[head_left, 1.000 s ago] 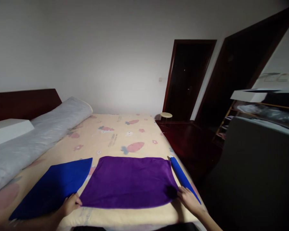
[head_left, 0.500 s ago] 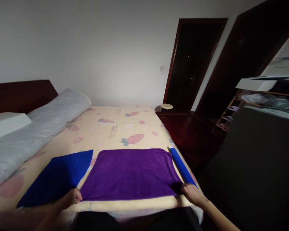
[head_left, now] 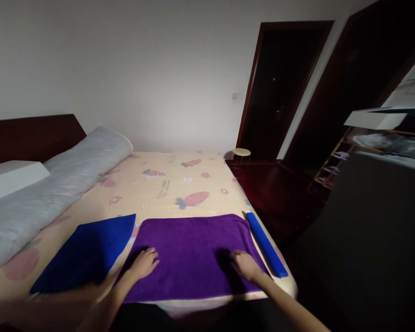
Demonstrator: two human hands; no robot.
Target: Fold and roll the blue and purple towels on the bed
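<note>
A purple towel [head_left: 190, 267] lies spread on the bed near its front edge. Over its left part is my left hand [head_left: 145, 263], open, fingers stretched toward the middle. My right hand [head_left: 245, 265] is above the right part of the cloth, its fingers apart and a little bent, holding nothing. Whether either palm touches the fabric I cannot tell. To the left of the towel a blue cloth [head_left: 86, 253] lies flat. Along its right side rests a long blue roll [head_left: 267, 244], close to the bed's edge.
The bed [head_left: 169, 175] has a cream sheet with pink prints. A grey rolled quilt [head_left: 72, 170] and a white box-like object [head_left: 14, 177] are at the left. Beyond the right edge stand a round stool [head_left: 241, 152], a dark covered object [head_left: 373, 240] and a rack [head_left: 332, 161].
Both hands have let go of the towel's near corners and moved inward over it. The near edge of the towel now lies closer to me.
</note>
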